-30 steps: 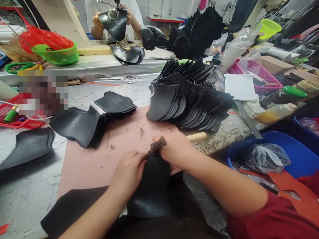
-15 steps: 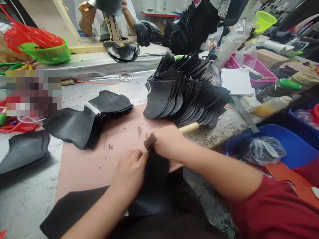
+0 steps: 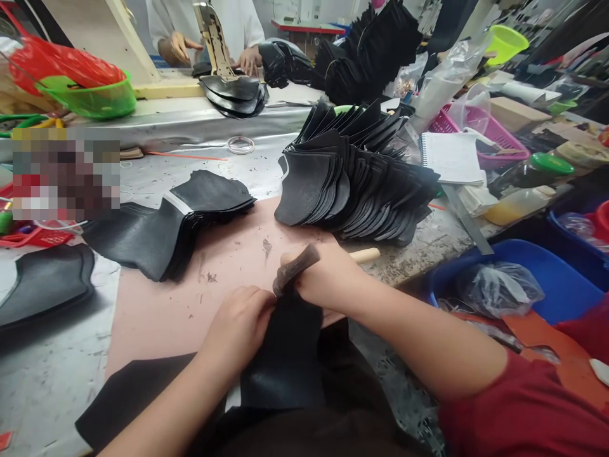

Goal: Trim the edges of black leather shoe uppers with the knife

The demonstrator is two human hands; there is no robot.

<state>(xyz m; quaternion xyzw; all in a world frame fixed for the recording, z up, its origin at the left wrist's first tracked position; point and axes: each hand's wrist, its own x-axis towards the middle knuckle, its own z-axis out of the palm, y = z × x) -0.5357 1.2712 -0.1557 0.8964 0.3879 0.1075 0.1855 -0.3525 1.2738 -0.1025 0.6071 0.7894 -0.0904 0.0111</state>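
Note:
My right hand is closed round a hammer, with its dark metal head above the fist and its pale wooden handle out to the right. My left hand, fingers bent together, presses at the upper edge of a black leather piece just left of the hammer. That piece lies over the near edge of the pink board. Another black part shows under my left forearm. A stack of black pieces with a white strip rests at the board's back left.
Fanned black pieces fill the table behind my right hand. More black pieces lie at left. A notebook, a metal ruler and a blue tub are at right. Across the table, a person's hands are beside a machine.
The hammer head has turned and risen a little in my right hand. My left hand has shifted slightly left. Across the table, the person's hands have come down beside the machine.

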